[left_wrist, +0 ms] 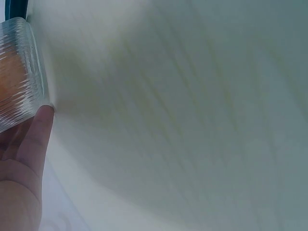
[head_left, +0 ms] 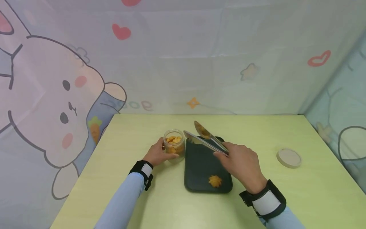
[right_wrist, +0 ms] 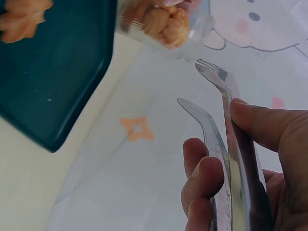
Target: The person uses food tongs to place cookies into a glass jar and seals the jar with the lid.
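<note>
My left hand (head_left: 161, 153) holds a clear ribbed jar (head_left: 174, 144) upright on the table, thumb in front and fingers round its far side. Orange-yellow cookies (head_left: 173, 140) fill part of the lidless jar. In the left wrist view, the jar's ribbed side (left_wrist: 19, 77) shows by the fingers. My right hand (head_left: 240, 162) grips metal tongs (head_left: 211, 140), their arms spread apart with nothing between the tips. The tips hover over the far end of a dark green tray (head_left: 200, 165), close to the jar's mouth. One flower-shaped cookie (head_left: 215, 181) lies near the tray's front edge.
A round beige lid (head_left: 289, 158) lies at the right of the pale yellow-green table (head_left: 257, 127). Behind the table hangs a cloth (head_left: 177, 63) printed with a rabbit, hearts and stars. The jar stands right beside the tray's left edge.
</note>
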Motion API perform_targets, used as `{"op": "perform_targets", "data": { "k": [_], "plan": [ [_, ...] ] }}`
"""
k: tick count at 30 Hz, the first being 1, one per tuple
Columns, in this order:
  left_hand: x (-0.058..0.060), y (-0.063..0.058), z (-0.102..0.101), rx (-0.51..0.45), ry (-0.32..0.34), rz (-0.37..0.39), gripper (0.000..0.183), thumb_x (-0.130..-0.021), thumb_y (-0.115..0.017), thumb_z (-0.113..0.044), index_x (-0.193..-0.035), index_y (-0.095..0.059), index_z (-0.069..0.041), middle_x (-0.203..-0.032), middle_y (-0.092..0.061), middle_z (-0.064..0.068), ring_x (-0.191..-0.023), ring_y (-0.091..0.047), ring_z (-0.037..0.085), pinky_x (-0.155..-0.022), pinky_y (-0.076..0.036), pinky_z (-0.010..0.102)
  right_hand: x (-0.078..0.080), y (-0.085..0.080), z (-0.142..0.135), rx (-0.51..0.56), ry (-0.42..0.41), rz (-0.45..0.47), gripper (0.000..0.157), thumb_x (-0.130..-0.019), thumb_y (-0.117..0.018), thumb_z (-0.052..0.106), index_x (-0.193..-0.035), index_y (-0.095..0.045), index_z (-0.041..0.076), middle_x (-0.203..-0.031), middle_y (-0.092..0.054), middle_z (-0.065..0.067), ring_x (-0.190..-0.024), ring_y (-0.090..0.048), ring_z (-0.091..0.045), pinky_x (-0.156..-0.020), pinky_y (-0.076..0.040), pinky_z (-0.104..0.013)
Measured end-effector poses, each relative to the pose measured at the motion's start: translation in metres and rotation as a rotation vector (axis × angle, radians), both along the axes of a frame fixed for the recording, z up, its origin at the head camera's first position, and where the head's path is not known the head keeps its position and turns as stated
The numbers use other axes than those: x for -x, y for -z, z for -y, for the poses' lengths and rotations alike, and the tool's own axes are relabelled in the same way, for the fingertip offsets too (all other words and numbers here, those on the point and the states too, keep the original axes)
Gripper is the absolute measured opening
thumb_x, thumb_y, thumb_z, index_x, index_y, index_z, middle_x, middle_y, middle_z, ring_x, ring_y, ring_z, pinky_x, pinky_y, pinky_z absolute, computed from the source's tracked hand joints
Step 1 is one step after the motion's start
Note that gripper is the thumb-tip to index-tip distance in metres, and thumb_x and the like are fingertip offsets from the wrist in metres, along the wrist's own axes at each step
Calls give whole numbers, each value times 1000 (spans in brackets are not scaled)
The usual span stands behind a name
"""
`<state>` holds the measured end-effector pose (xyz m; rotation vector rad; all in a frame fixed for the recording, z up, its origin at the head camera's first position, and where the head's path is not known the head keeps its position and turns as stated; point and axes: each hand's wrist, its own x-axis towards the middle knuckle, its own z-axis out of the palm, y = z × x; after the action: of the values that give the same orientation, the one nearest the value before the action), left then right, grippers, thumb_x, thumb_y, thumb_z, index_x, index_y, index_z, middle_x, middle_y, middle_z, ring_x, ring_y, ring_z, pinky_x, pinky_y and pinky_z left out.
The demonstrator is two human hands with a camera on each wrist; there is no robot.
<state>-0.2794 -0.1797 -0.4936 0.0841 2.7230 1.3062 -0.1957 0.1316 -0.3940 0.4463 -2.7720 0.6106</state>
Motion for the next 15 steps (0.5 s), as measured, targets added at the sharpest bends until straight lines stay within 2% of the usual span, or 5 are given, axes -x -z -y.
{"op": "perform_targets", "data": {
  "k": [7,15],
  "plan": [
    [-2,-5,0,-1,-4,8,93,-73,-85,-46,-144,-38,-9,-139,-52,14,-127,-49,34,-100,-44,50,-6,16,-15,-14,44,56,38,-89,-71,38,-110,-69,6,-64,-59,0,-49,-49,-14,-39,-35,-31],
    [-3,-5,-1,-3,-5,18,92,-73,-85,-44,-143,-38,-9,-139,-52,14,-127,-49,34,-101,-43,50,-29,28,-28,-74,95,192,40,-87,-72,40,-110,-68,7,-66,-58,1,-53,-50,-16,-42,-36,-33]
  ]
}}
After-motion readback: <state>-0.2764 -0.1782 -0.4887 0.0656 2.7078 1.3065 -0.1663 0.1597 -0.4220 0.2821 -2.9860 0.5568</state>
